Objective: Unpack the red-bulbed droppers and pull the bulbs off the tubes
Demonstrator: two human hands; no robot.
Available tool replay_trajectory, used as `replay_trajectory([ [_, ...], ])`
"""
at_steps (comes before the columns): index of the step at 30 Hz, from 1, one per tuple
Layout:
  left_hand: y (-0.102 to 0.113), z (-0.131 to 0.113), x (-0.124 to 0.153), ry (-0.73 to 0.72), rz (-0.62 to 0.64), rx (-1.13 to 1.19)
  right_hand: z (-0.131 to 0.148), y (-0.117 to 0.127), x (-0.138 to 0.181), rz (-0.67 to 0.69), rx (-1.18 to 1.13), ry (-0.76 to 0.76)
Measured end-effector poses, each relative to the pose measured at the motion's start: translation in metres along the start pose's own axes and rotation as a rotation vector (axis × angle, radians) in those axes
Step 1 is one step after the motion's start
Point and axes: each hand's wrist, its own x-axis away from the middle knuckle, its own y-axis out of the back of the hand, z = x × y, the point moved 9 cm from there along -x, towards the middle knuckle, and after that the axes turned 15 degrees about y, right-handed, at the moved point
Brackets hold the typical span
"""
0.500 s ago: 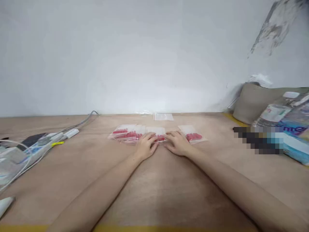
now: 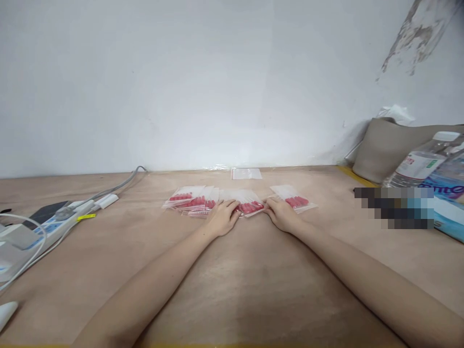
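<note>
A clear zip bag with red pieces (image 2: pixel 250 207) lies flat between my two hands, seemingly overlapping another. My left hand (image 2: pixel 222 218) rests on its left side, fingers stretched out over the plastic. At the bag's right edge, my right hand (image 2: pixel 283 215) has its thumb and fingers closed on the plastic. Several similar bags of red pieces (image 2: pixel 192 200) overlap in a fan left of my left hand. Another bag of red pieces (image 2: pixel 296 201) lies just beyond my right hand.
A flat white packet (image 2: pixel 246 174) lies by the wall. On the left are a power strip (image 2: pixel 54 227) with cables and a dark flat object (image 2: pixel 47 212). On the right stand a grey-brown container (image 2: pixel 377 150), a water bottle (image 2: pixel 420 162) and a blue pack (image 2: pixel 451 217).
My right hand has moved right, and the red-filled bag between my hands shows more widely and further right. My left hand has stayed almost in place.
</note>
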Motion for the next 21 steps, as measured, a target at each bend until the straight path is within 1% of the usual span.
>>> replay_trajectory([
  [3, 0.000, 0.008, -0.001, 0.037, 0.058, -0.130, -0.017, 0.004, 0.014, 0.014, 0.022, -0.032],
  [5, 0.006, 0.018, 0.002, 0.073, 0.066, -0.175, -0.024, 0.009, 0.021, 0.013, 0.045, -0.045],
  [7, 0.014, 0.029, 0.006, 0.095, 0.068, -0.203, -0.026, 0.015, 0.025, 0.005, 0.064, -0.040],
  [10, 0.025, 0.042, 0.015, 0.114, 0.076, -0.250, -0.010, 0.017, 0.020, 0.007, 0.075, 0.070],
  [12, 0.033, 0.047, 0.019, 0.144, 0.046, -0.291, 0.005, 0.015, 0.013, 0.013, 0.068, 0.158],
  [14, 0.041, 0.042, 0.022, 0.153, -0.028, -0.300, 0.014, 0.010, 0.006, 0.010, 0.045, 0.187],
  [16, 0.043, 0.027, 0.023, 0.104, -0.092, -0.238, 0.019, 0.005, 0.000, 0.001, 0.015, 0.176],
  [17, 0.041, 0.018, 0.023, 0.061, -0.106, -0.183, 0.021, 0.002, -0.004, 0.000, 0.002, 0.175],
  [19, 0.031, -0.001, 0.020, -0.028, -0.091, -0.072, 0.026, -0.003, -0.010, -0.001, -0.016, 0.184],
  [21, 0.018, -0.012, 0.015, -0.076, -0.057, -0.008, 0.029, -0.007, -0.016, -0.002, -0.028, 0.187],
])
